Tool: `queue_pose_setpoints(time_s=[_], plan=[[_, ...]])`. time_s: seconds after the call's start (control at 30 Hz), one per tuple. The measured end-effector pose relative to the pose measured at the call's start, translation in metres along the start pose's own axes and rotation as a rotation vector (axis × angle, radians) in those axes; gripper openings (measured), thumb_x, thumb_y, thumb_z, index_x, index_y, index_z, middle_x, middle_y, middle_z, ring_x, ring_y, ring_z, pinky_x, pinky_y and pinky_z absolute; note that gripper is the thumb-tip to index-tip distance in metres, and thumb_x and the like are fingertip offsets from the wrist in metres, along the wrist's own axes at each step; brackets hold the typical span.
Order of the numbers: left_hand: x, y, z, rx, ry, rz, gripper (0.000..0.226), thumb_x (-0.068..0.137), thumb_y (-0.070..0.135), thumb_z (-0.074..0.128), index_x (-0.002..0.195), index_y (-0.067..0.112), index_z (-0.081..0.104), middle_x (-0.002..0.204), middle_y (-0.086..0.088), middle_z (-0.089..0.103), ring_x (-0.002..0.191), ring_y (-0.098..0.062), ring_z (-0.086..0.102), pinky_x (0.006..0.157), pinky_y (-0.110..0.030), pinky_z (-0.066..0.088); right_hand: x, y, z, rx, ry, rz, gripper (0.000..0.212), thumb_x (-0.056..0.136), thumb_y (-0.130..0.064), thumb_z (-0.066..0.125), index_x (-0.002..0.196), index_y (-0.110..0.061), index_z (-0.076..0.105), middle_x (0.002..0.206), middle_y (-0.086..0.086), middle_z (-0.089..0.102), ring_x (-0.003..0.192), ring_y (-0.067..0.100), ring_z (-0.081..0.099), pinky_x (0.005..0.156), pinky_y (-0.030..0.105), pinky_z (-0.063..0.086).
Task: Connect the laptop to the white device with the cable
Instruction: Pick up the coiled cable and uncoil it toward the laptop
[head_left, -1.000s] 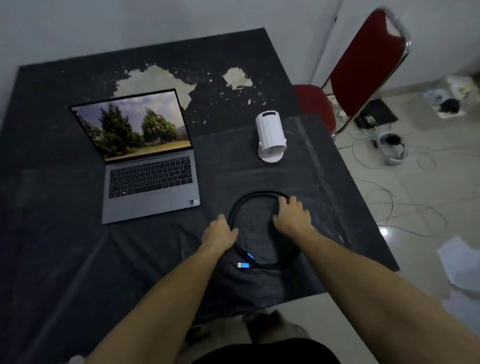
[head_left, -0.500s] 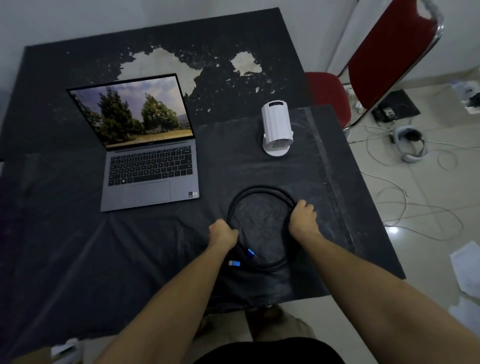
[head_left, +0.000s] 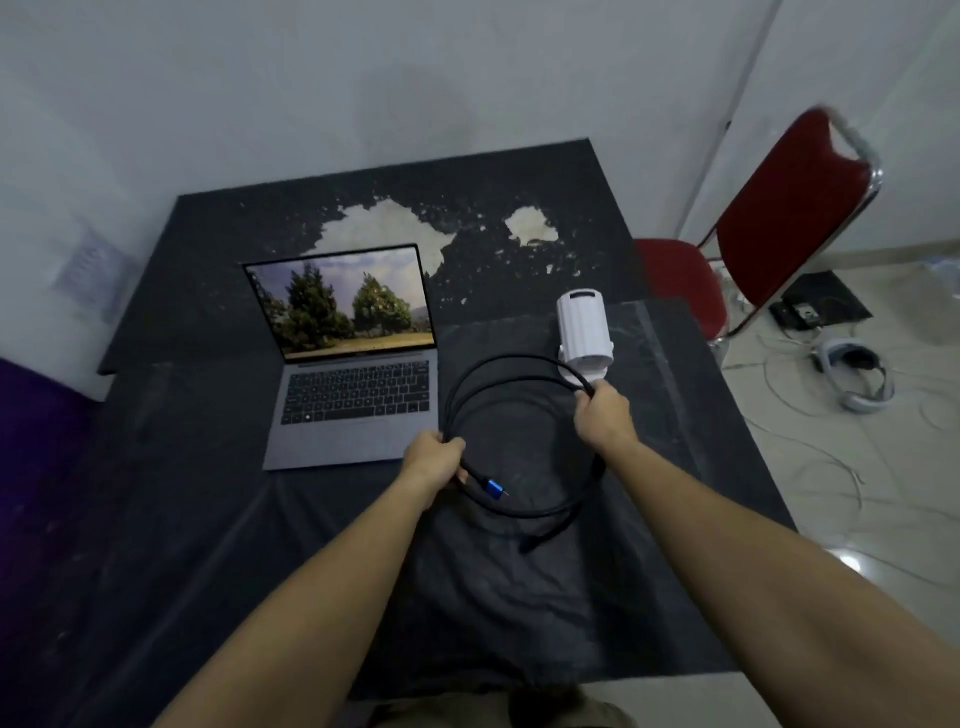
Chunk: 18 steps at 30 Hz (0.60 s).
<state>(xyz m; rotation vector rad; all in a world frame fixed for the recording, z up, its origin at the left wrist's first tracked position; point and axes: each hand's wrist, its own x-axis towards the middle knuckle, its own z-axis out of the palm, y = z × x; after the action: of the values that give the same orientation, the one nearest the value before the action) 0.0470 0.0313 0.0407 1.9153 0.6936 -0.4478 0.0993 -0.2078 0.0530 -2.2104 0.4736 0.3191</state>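
Note:
A grey laptop (head_left: 353, 395) stands open on the black table, its screen showing trees. To its right stands the white device (head_left: 584, 332), upright on a round foot. Between them I hold a coiled black cable (head_left: 498, 382) lifted off the table. My left hand (head_left: 434, 457) grips the coil's near-left side, where a blue plug (head_left: 493, 488) sticks out. My right hand (head_left: 605, 415) grips the coil's far-right side, just in front of the white device's foot. A second cable end (head_left: 530, 545) hangs low at the coil's near side.
The black table (head_left: 208, 545) has peeled white patches at the back. A red chair (head_left: 774, 223) stands past the right edge. On the floor to the right lie a white headset (head_left: 852, 374), a dark box (head_left: 821, 306) and loose wires.
Both hands have closed on the coiled cable and lifted it off the table toward the white device. The camera view has tilted up, showing more wall.

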Motion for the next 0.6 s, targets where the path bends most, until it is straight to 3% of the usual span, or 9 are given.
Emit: queue_pose_setpoints(time_s=[0.17, 0.3, 0.43, 0.53, 0.6], plan=[[0.009, 0.040, -0.053, -0.147, -0.023, 0.059, 0.009, 0.095, 0.017, 0.046, 0.104, 0.016, 0.045, 0.084, -0.013, 0.067, 0.058, -0.022, 0.062, 0.062, -0.041, 0.056, 0.013, -0.082, -0.018, -0.002, 0.055, -0.120, 0.031, 0.101, -0.026, 0.044, 0.117, -0.004, 0.061, 0.120, 0.023, 0.063, 0.118, 0.043, 0.054, 0.106, 0.049, 0.039], [0.013, 0.069, -0.094, -0.254, -0.056, 0.140, 0.018, 0.100, 0.031, 0.047, 0.093, 0.016, 0.055, 0.075, -0.006, 0.056, 0.066, -0.021, 0.054, 0.067, -0.041, 0.047, 0.020, -0.141, -0.029, 0.077, 0.066, -0.198, 0.036, 0.102, -0.024, 0.047, 0.123, 0.001, 0.062, 0.121, 0.022, 0.065, 0.117, 0.040, 0.058, 0.088, 0.032, 0.042], [0.014, 0.092, -0.143, -0.638, -0.083, 0.141, 0.045, 0.099, 0.053, 0.043, 0.082, 0.016, 0.064, 0.063, -0.001, 0.058, 0.056, -0.018, 0.058, 0.061, -0.035, 0.049, 0.020, -0.204, -0.034, 0.110, 0.127, -0.262, 0.032, 0.099, -0.024, 0.049, 0.116, -0.004, 0.067, 0.118, 0.023, 0.067, 0.108, 0.040, 0.062, 0.087, 0.040, 0.050], [0.019, 0.103, -0.182, -0.720, -0.119, 0.208, 0.029, 0.102, 0.028, 0.041, 0.088, 0.011, 0.061, 0.064, -0.004, 0.053, 0.051, -0.018, 0.052, 0.051, -0.030, 0.049, 0.023, -0.247, -0.033, 0.163, 0.156, -0.259, 0.030, 0.098, -0.026, 0.050, 0.113, -0.008, 0.068, 0.110, 0.020, 0.069, 0.087, 0.034, 0.065, 0.070, 0.033, 0.048], [0.023, 0.110, -0.209, -0.702, -0.138, 0.280, 0.018, 0.100, 0.011, 0.039, 0.097, 0.007, 0.057, 0.068, -0.006, 0.051, 0.055, -0.019, 0.051, 0.052, -0.031, 0.049, 0.027, -0.276, -0.028, 0.187, 0.182, -0.248, 0.036, 0.098, -0.027, 0.050, 0.120, -0.005, 0.066, 0.109, 0.019, 0.068, 0.088, 0.033, 0.066, 0.071, 0.032, 0.047]])
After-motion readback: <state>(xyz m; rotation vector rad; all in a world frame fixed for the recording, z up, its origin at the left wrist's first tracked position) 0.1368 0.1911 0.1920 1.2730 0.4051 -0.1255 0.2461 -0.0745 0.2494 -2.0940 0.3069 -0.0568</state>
